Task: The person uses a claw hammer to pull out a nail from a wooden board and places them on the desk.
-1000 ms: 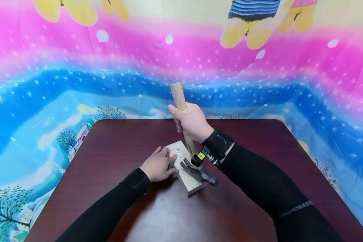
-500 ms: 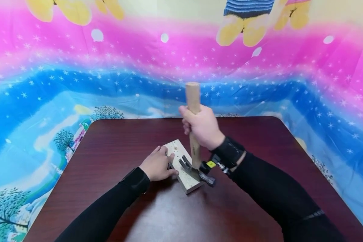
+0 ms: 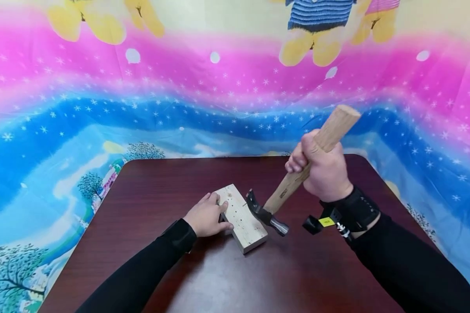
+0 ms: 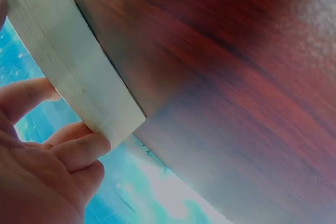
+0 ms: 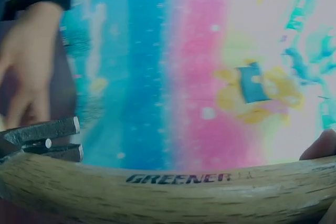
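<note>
Fingers of the right hand (image 3: 329, 174), head view, grip a pale-handled steel claw hammer (image 3: 286, 191) near a pale rectangular wooden block (image 3: 244, 221) between the dark-red worktop's (image 3: 172, 180) side edges. Left wrist: left hand (image 4: 39, 177) grasps the block; brace firmly. Right wrist: probably prying, so lever slowly.

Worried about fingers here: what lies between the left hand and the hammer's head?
In the head view, the wooden block lies between them, with the left hand touching it and the hammer's head opposite.
</note>
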{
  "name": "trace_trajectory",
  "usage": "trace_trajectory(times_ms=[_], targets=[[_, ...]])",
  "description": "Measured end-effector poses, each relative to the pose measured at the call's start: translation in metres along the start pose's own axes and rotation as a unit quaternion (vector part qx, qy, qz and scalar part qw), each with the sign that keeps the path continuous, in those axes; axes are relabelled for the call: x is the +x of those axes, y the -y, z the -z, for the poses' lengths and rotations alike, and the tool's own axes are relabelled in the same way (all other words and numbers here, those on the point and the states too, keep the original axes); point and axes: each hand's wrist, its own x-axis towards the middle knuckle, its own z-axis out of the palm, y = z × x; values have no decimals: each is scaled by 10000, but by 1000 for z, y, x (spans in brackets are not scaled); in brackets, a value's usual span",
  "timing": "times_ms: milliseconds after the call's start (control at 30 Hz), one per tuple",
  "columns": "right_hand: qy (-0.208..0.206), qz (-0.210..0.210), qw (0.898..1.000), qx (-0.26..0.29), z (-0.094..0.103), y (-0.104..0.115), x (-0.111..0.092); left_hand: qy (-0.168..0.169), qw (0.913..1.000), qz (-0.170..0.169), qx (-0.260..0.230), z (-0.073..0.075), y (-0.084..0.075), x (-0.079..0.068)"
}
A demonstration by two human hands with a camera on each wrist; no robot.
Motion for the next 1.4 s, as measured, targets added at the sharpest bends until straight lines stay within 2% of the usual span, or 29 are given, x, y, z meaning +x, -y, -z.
trace_trajectory(times_ms=[200, 400, 633, 733, 800, 867, 933, 1000, 1100, 1167, 1267, 1400], targets=[[416, 422, 9944, 872, 6, 30, 8, 67, 9997, -14, -252, 2, 2, 1], [515, 595, 9852, 1525, 10, 47, 9, 235, 9991, -88, -345, 10, 21, -5], [635, 721, 9774, 1884, 19, 52, 4, 277, 9986, -125, -427, 18, 47, -19], [700, 766, 9762, 1903, 20, 51, 2, 270, 9971, -163, -688, 25, 49, -23], [733, 803, 9765, 1863, 21, 50, 1, 165, 9943, -232, -1031, 32, 45, -24], [765, 826, 9764, 1840, 20, 49, 1, -49, 9878, -378, -1508, 41, 39, -25], [797, 813, 9760, 1855, 19, 48, 0, -328, 9776, -634, -1979, 52, 28, -25], [862, 803, 9757, 1849, 17, 46, 0, -593, 9622, -960, -2478, 63, 16, -25], [1034, 804, 9742, 1838, 15, 44, -1, -791, 9341, -1377, -3198, 77, -6, -24], [1148, 862, 9732, 1795, 14, 43, -1, -790, 9163, -1594, -3588, 82, -18, -23], [1271, 939, 9709, 1802, 13, 41, -2, -524, 8965, -1773, -4025, 87, -34, -23], [1328, 1006, 9697, 1790, 12, 41, -2, -124, 8847, -1860, -4272, 88, -45, -24]])
